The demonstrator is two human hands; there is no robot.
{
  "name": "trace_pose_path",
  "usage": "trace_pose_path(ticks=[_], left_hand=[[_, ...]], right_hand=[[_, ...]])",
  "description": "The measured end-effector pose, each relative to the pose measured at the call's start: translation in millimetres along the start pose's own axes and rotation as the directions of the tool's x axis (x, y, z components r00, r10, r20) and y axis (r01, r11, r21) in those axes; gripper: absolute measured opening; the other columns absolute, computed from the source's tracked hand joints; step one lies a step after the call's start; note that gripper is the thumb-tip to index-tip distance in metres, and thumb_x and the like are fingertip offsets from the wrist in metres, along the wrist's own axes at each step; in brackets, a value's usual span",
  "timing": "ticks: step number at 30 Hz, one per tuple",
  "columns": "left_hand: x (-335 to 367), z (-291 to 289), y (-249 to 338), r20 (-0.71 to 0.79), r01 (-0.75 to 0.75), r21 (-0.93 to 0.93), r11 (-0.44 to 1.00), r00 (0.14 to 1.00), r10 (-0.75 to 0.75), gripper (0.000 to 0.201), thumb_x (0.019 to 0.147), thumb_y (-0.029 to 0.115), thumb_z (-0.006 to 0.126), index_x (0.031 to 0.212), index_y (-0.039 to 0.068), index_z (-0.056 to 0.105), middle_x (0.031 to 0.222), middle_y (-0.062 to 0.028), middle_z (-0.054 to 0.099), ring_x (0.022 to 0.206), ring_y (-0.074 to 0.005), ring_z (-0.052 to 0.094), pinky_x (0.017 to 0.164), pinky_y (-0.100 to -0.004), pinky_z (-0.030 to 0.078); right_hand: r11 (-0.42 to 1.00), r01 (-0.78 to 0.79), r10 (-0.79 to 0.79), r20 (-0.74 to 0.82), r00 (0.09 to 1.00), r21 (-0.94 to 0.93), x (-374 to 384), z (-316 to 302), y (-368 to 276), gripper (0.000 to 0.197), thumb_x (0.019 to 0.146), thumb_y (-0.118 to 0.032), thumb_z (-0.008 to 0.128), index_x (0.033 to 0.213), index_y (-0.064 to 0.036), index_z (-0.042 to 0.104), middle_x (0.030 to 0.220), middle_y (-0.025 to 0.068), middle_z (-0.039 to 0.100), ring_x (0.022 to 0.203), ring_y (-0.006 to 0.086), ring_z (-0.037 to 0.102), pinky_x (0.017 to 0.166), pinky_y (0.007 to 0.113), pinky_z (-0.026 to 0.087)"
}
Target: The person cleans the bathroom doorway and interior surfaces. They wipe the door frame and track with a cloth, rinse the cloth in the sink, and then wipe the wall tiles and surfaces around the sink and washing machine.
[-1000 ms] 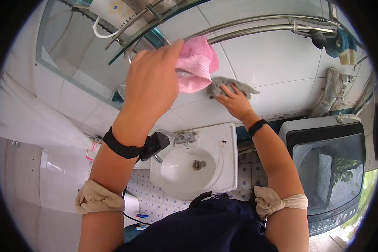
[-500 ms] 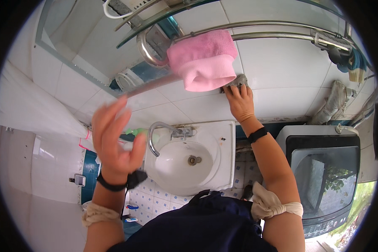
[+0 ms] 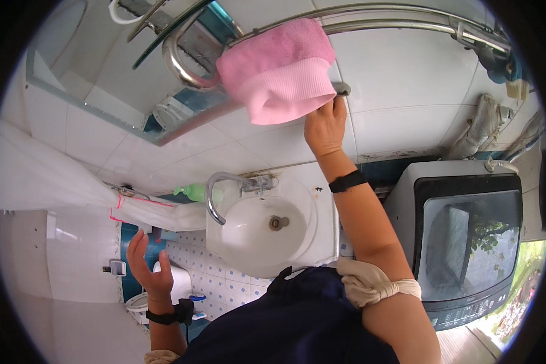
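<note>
My right hand [image 3: 324, 127] reaches up to the white tiled wall and presses a grey cloth [image 3: 341, 88] against it; only a corner of the cloth shows above my fingers. A pink towel [image 3: 279, 79] hangs folded over a chrome rail [image 3: 400, 17] just left of that hand, touching it. My left hand [image 3: 147, 267] is down at the lower left, fingers apart and holding nothing, above the patterned floor beside the sink.
A white sink [image 3: 255, 249] with a curved chrome tap [image 3: 214, 197] sits below the wall. A green bottle [image 3: 194, 192] stands left of the tap. A top-loading washing machine [image 3: 467, 242] is at the right. A mirror [image 3: 97, 73] and a white curtain [image 3: 48, 176] fill the left.
My left hand let go of the pink towel, which now hangs on the rail, and dropped to the lower left. My right hand stays on the grey cloth at the wall.
</note>
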State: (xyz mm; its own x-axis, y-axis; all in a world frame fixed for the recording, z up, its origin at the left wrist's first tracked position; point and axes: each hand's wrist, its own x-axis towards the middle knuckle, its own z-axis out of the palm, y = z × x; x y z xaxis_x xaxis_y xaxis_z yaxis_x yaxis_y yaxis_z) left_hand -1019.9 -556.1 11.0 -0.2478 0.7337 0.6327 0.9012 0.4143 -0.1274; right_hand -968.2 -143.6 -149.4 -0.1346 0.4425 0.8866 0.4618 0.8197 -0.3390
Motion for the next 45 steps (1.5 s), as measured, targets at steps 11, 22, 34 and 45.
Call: trace_pose_path(ticks=[11, 22, 34, 45], left_hand=[[-6, 0, -6, 0.087, 0.067, 0.061, 0.996, 0.994, -0.072, 0.039, 0.076, 0.006, 0.060, 0.114, 0.000, 0.051, 0.119, -0.0192, 0.053, 0.109, -0.0349, 0.050, 0.094, -0.0432, 0.039], [9, 41, -5, 0.213, -0.017, -0.009, 1.000, 0.977, 0.018, 0.037, 0.079, 0.004, 0.058, 0.114, -0.001, 0.051, 0.120, -0.0203, 0.051, 0.112, -0.0352, 0.049, 0.098, -0.0424, 0.037], [-7, 128, 7, 0.452, -0.114, -0.161, 0.980, 0.874, 0.176, 0.046, 0.067, 0.001, 0.061, 0.112, 0.000, 0.051, 0.119, -0.0212, 0.050, 0.113, -0.0360, 0.048, 0.097, -0.0435, 0.038], [-39, 145, -7, 0.524, -0.080, -0.198, 0.977, 0.834, 0.174, 0.045, 0.068, 0.008, 0.065, 0.110, 0.000, 0.052, 0.118, -0.0218, 0.049, 0.104, -0.0360, 0.050, 0.089, -0.0426, 0.042]], right_hand=[[0.987, -0.154, 0.158, -0.135, 0.978, 0.038, 5, 7, -21, 0.040, 0.075, -0.008, 0.054, 0.114, -0.0112, 0.060, 0.104, 0.0093, 0.049, 0.094, 0.0352, 0.047, 0.078, 0.040, 0.043], [0.767, -0.562, 0.594, -0.010, 0.805, 0.308, -92, 29, -8, 0.042, 0.078, -0.006, 0.061, 0.119, -0.0047, 0.052, 0.122, 0.0213, 0.038, 0.113, 0.0455, 0.035, 0.096, 0.050, 0.034], [0.467, -0.847, 0.875, -0.267, 0.403, 0.252, -164, 69, 126, 0.045, 0.088, -0.021, 0.043, 0.112, 0.0175, 0.042, 0.141, 0.0324, 0.020, 0.129, 0.0500, 0.017, 0.103, 0.056, 0.023], [0.893, -0.379, 0.409, -0.088, 0.908, 0.241, -100, 27, 76, 0.048, 0.083, -0.028, 0.057, 0.130, -0.0200, 0.049, 0.148, 0.0106, 0.024, 0.135, 0.0434, 0.012, 0.105, 0.061, 0.010]])
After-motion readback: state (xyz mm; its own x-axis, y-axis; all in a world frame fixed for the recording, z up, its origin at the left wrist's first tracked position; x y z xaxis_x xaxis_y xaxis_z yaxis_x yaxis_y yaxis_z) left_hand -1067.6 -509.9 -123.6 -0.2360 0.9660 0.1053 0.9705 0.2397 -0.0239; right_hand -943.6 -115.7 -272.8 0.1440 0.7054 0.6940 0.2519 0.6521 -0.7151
